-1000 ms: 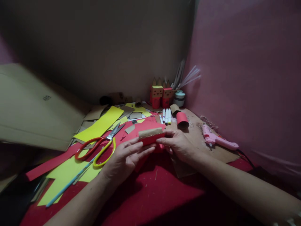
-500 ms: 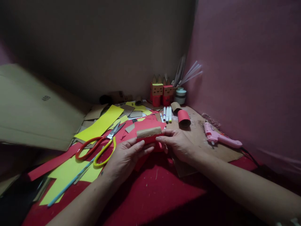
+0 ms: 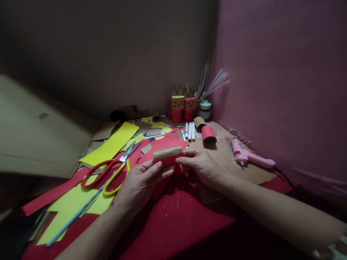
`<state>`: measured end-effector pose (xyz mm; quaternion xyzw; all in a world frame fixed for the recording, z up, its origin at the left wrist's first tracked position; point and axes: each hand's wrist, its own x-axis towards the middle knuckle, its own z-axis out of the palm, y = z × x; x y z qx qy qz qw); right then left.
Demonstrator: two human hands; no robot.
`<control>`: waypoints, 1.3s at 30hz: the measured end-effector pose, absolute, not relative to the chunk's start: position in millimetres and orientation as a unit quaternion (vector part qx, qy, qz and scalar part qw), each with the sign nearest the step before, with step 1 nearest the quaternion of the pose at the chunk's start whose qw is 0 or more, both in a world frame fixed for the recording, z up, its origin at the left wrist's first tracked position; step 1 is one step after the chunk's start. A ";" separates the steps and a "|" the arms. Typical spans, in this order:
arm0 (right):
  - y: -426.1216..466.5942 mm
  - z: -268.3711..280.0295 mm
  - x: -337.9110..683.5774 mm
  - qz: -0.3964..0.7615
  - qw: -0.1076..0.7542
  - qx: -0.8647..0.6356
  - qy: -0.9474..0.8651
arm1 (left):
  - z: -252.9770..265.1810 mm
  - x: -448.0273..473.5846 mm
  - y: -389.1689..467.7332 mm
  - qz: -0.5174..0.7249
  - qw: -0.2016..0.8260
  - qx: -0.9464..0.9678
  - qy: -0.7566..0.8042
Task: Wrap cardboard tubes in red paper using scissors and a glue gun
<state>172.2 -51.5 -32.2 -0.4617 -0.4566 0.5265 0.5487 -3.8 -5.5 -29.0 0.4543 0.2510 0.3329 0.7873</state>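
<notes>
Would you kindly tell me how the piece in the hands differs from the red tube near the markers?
The held piece shows brown along its top; the red tube is red on its visible outside. The left hand and right hand grip the held piece, while the red tube rests on cardboard, untouched. Both show red.

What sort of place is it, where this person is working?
Probably a small craft workspace, judging by the metal scissors with red and yellow handles, the pink plastic glue gun and the bright-yellow rectangular paper sheet.
</notes>
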 end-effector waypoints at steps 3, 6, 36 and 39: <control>-51.2 -31.6 171.9 0.522 0.548 -0.463 -0.461 | -29.0 -2.8 -5.0 0.333 0.788 0.447 0.260; -50.3 -32.7 172.5 0.514 0.550 -0.465 -0.466 | -28.2 -2.2 -5.5 0.334 0.788 0.444 0.266; -38.1 -10.0 152.1 0.542 0.600 -0.416 -0.416 | -15.8 -1.0 -11.0 0.417 0.743 0.453 0.262; -38.5 -7.2 148.8 0.542 0.603 -0.410 -0.418 | -15.6 -0.5 -10.1 0.426 0.735 0.457 0.264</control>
